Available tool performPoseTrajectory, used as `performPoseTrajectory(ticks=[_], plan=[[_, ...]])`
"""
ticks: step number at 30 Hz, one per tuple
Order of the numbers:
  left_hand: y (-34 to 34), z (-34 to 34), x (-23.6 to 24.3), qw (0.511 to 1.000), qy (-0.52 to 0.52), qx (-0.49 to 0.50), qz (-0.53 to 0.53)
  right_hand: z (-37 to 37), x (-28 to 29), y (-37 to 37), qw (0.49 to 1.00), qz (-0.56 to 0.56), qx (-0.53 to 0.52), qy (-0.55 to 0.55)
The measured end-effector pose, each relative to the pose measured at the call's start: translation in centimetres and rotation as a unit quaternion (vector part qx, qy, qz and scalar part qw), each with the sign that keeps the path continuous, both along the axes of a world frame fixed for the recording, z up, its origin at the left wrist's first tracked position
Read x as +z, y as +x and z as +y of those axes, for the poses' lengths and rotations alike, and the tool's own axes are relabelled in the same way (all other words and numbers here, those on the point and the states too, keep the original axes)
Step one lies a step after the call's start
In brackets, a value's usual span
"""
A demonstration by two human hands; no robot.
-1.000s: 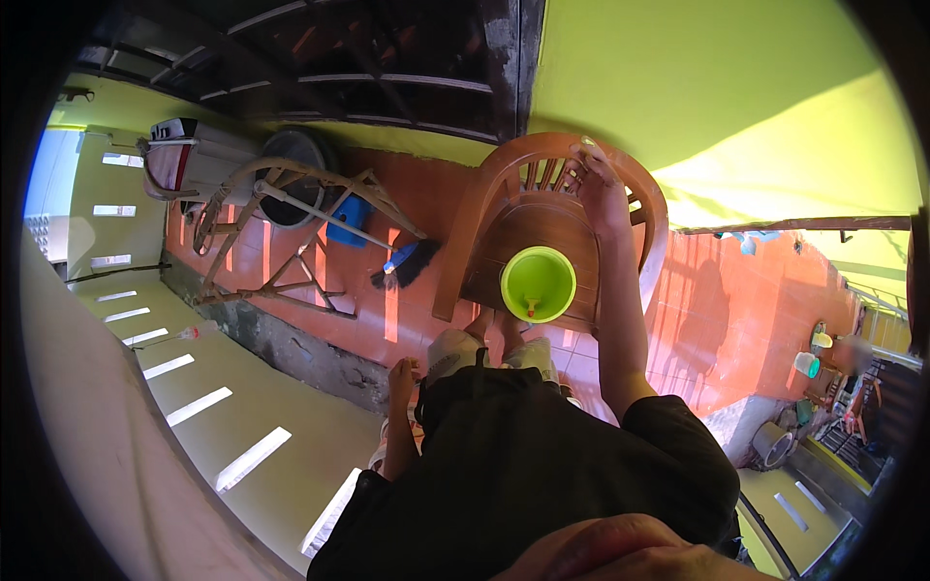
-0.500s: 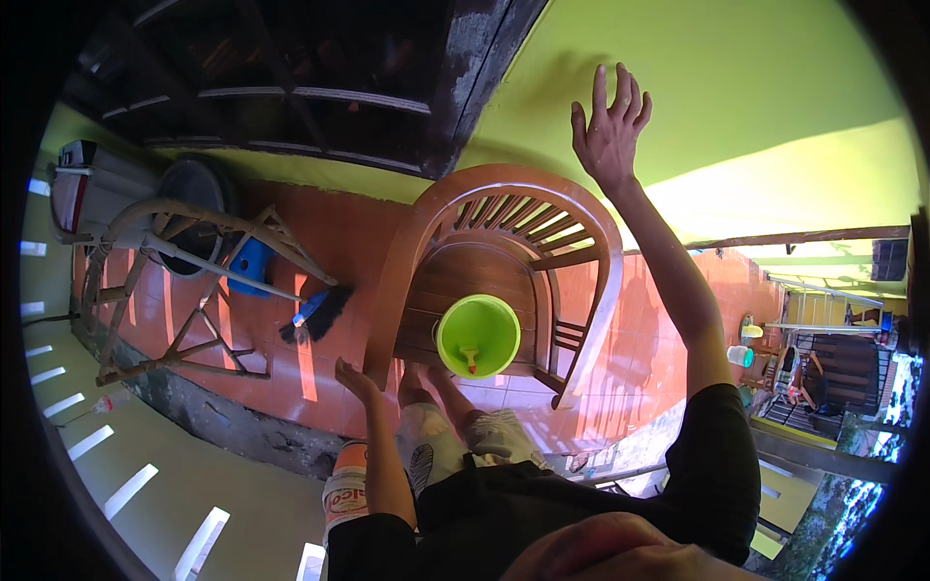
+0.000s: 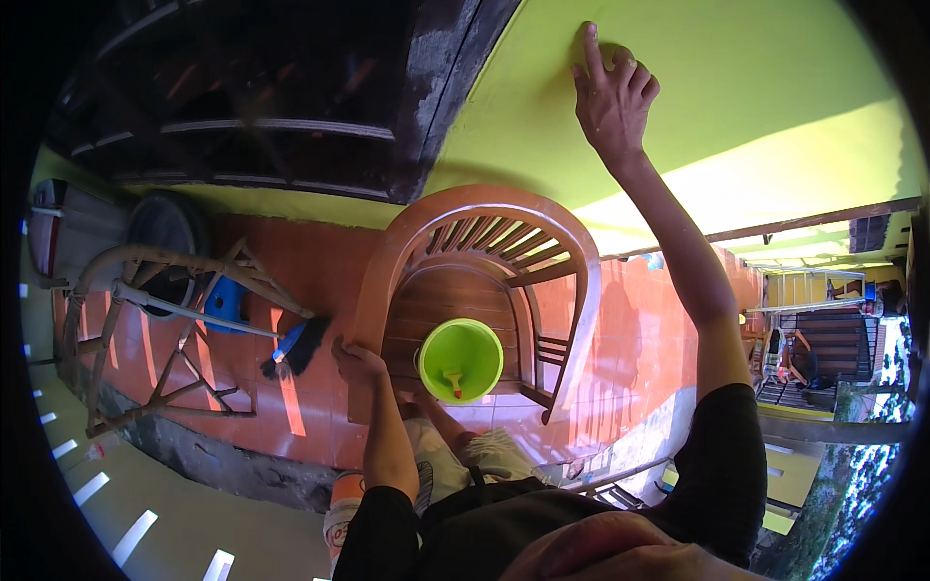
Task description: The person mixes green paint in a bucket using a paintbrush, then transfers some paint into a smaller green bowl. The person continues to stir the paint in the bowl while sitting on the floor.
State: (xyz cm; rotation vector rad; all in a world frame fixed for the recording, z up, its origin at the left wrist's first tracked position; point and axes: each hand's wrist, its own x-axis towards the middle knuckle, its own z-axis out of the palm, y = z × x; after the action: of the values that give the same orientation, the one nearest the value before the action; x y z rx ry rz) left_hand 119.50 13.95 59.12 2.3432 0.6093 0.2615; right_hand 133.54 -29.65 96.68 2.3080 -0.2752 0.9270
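Lime-green wall (image 3: 746, 63) rises behind the backrest of the wooden armchair (image 3: 450, 286), partly in shade and partly in bright sunlight. Beyond the chair's back and toward its right side, the person's right hand (image 3: 617, 108) is raised at this wall on an outstretched arm, index finger pointing straight out, thumb apart and the other fingers bent; it holds no visible object, and whether the fingertip touches the paint cannot be told. The left hand (image 3: 360, 366) is at the front of the chair's left armrest, fingers partly curled; whether it grips the wood or only hovers over it cannot be made out. On the chair's seat, near the front edge, stands a bright green bucket (image 3: 484, 351), and inside it lies a small yellow tool (image 3: 452, 379) with a reddish end. Left of the chair, a broom (image 3: 298, 346) with a blue head and dark bristles slants across a wooden frame (image 3: 145, 254), its bristles nearest the armrest. Farther left of the chair are a blue object (image 3: 225, 305) and a large dark tub (image 3: 160, 228), both partly behind the frame. Orange floor tiles (image 3: 635, 339) spread on both sides of the chair, and a dark panelled frame (image 3: 262, 92) stands behind it to the left.
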Motion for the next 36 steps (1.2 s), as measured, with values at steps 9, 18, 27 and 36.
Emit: performPoseTrajectory(ticks=[9,18,27,36], plan=[[-0.2,0.2,-0.4,0.999,0.002,0.007,0.04,0.1,4.0,0.8,0.999,-0.033,0.011,0.008],[-0.3,0.4,-1.5,0.999,0.007,-0.001,0.048,1.2,-4.0,-3.0,0.996,0.078,-0.032,0.026],[-0.3,0.2,-1.3,0.999,-0.012,0.01,0.04,3.4,5.2,1.1,0.989,-0.121,0.029,-0.076],[-0.2,0.1,-1.4,0.999,0.005,0.015,0.034,2.4,-7.1,-3.7,0.972,0.193,-0.088,0.097]])
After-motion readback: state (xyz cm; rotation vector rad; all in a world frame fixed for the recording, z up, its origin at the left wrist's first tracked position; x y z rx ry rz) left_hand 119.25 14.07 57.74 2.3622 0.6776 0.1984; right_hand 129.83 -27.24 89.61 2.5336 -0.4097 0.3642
